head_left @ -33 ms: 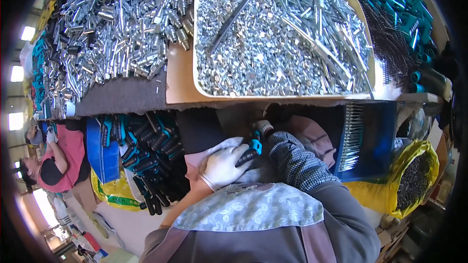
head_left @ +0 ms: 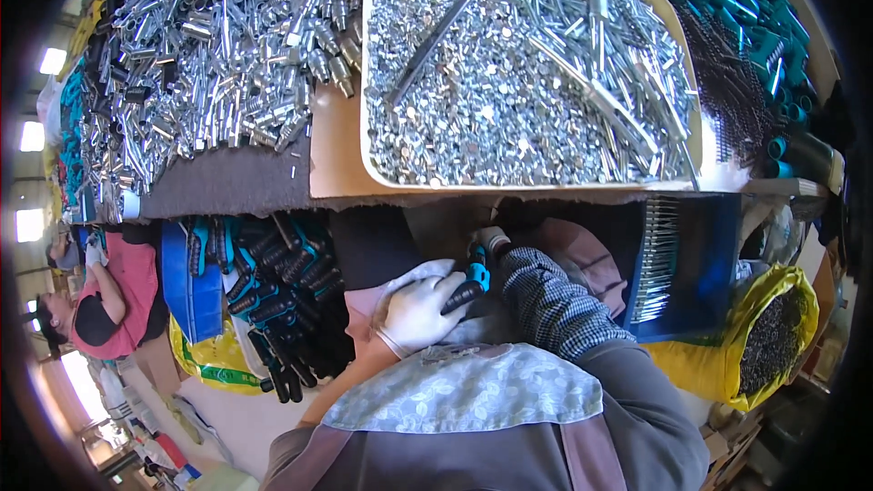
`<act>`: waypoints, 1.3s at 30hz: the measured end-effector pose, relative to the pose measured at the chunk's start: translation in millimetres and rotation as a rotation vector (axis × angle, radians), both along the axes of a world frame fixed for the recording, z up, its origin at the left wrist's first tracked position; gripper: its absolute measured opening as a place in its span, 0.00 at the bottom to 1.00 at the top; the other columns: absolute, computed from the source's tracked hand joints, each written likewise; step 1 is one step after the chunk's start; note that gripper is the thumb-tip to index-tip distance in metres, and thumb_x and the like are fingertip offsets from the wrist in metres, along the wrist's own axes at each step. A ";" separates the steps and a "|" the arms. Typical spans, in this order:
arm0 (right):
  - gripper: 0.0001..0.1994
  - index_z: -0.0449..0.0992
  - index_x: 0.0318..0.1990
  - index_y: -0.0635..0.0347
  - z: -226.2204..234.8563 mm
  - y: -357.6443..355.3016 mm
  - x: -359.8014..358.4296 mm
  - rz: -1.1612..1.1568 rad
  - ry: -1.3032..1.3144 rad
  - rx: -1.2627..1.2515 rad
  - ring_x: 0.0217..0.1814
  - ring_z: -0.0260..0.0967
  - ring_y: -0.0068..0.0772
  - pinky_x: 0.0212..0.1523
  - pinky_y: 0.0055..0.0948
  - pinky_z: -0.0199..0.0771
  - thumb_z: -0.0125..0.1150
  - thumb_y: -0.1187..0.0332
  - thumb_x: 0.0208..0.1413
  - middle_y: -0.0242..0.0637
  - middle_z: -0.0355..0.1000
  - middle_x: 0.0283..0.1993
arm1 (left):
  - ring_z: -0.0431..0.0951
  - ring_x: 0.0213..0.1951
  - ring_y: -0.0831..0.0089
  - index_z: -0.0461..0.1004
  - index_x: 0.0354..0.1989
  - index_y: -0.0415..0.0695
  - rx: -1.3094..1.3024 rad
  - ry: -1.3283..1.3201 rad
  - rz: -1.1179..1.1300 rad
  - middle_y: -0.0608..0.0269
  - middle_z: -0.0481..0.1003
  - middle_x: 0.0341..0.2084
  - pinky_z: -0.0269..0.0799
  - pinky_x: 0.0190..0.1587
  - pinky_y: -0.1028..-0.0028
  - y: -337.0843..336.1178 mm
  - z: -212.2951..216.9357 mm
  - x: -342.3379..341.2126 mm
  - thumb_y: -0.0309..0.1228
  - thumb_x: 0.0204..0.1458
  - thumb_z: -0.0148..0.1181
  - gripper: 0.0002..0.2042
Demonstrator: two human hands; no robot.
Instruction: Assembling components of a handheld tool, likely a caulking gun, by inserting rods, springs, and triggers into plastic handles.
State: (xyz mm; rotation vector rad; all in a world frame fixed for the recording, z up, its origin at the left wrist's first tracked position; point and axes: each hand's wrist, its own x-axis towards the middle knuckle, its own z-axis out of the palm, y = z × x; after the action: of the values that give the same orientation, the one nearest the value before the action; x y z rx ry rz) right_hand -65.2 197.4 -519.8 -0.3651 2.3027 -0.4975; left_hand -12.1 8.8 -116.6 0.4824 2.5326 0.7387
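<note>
My left hand (head_left: pixel 420 311), in a white glove, is closed around a black-and-teal tool handle (head_left: pixel 476 275), low in front of my apron. The handle's teal end points away from me, toward the underside of the bench. My right hand (head_left: pixel 491 238), also gloved, reaches to just under the bench edge beside that teal end. Shadow hides its fingers, and I cannot see what they touch. A checked sleeve covers the right forearm.
On the bench, a cream tray (head_left: pixel 366 141) holds small metal pins and rods. Metal sockets (head_left: pixel 209 64) heap to its left, teal parts (head_left: pixel 746 9) to its right. Below are similar handles (head_left: pixel 282 264), a blue bin (head_left: pixel 696 264) and a yellow sack (head_left: pixel 800 277). Another person (head_left: pixel 114 295) sits far left.
</note>
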 end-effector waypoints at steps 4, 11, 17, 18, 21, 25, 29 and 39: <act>0.16 0.86 0.39 0.50 12.8 -25.9 -9.3 0.055 0.003 0.000 0.45 0.81 0.48 0.43 0.43 0.82 0.57 0.52 0.58 0.47 0.82 0.41 | 0.83 0.38 0.55 0.78 0.52 0.48 0.047 0.069 0.087 0.52 0.81 0.39 0.79 0.42 0.62 -10.7 -25.1 9.3 0.44 0.49 0.69 0.23; 0.20 0.84 0.49 0.49 -116.3 -18.4 -0.5 -0.157 -0.157 0.073 0.57 0.76 0.50 0.57 0.48 0.76 0.48 0.50 0.65 0.44 0.78 0.54 | 0.82 0.39 0.53 0.77 0.53 0.48 0.105 0.198 0.110 0.53 0.80 0.39 0.79 0.43 0.59 6.8 -30.8 -7.2 0.42 0.47 0.69 0.24; 0.22 0.83 0.49 0.54 -115.8 24.0 -23.5 -0.225 0.006 0.015 0.56 0.77 0.51 0.55 0.47 0.77 0.45 0.51 0.68 0.50 0.78 0.53 | 0.81 0.36 0.50 0.73 0.56 0.49 -0.005 0.108 0.083 0.51 0.79 0.35 0.78 0.40 0.57 47.6 -55.9 -10.4 0.45 0.51 0.65 0.25; 0.23 0.83 0.50 0.55 2.0 -21.9 -35.4 -0.026 -0.034 -0.026 0.57 0.76 0.52 0.56 0.45 0.75 0.46 0.49 0.68 0.51 0.79 0.52 | 0.81 0.36 0.49 0.72 0.57 0.49 -0.095 0.014 0.217 0.50 0.79 0.36 0.78 0.41 0.56 29.0 -68.5 -1.5 0.45 0.51 0.64 0.25; 0.20 0.83 0.49 0.59 115.4 9.2 -34.9 -0.688 -0.203 -0.285 0.58 0.76 0.47 0.57 0.39 0.74 0.53 0.54 0.67 0.51 0.79 0.51 | 0.81 0.39 0.47 0.73 0.55 0.50 -0.008 -0.094 0.181 0.47 0.81 0.36 0.77 0.44 0.53 39.4 -64.4 -12.5 0.46 0.51 0.63 0.24; 0.13 0.84 0.47 0.65 265.6 -4.5 -6.2 -0.876 -0.240 -1.036 0.47 0.76 0.31 0.53 0.27 0.72 0.64 0.66 0.59 0.40 0.82 0.46 | 0.82 0.39 0.44 0.77 0.43 0.42 0.047 -0.194 0.142 0.43 0.81 0.35 0.77 0.44 0.53 27.5 -84.9 -20.2 0.44 0.50 0.63 0.19; 0.12 0.83 0.46 0.65 227.4 -24.0 0.8 -1.116 0.262 -0.811 0.47 0.79 0.38 0.52 0.29 0.75 0.64 0.68 0.58 0.47 0.82 0.44 | 0.82 0.38 0.43 0.78 0.44 0.42 0.016 -0.136 0.318 0.40 0.81 0.34 0.76 0.43 0.50 60.3 -100.8 -22.2 0.42 0.50 0.60 0.18; 0.11 0.82 0.47 0.68 235.9 -22.8 -0.7 -0.994 0.187 -0.781 0.42 0.80 0.33 0.45 0.27 0.78 0.58 0.75 0.59 0.46 0.82 0.41 | 0.82 0.38 0.42 0.75 0.46 0.39 0.083 -0.189 0.288 0.39 0.81 0.33 0.76 0.42 0.51 53.8 -89.5 -16.6 0.41 0.49 0.63 0.20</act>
State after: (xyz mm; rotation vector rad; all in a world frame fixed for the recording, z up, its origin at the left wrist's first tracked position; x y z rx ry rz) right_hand -65.9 174.7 -283.8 0.4499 2.2416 -1.9239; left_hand -28.7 62.7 -206.1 0.0678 2.4252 0.9490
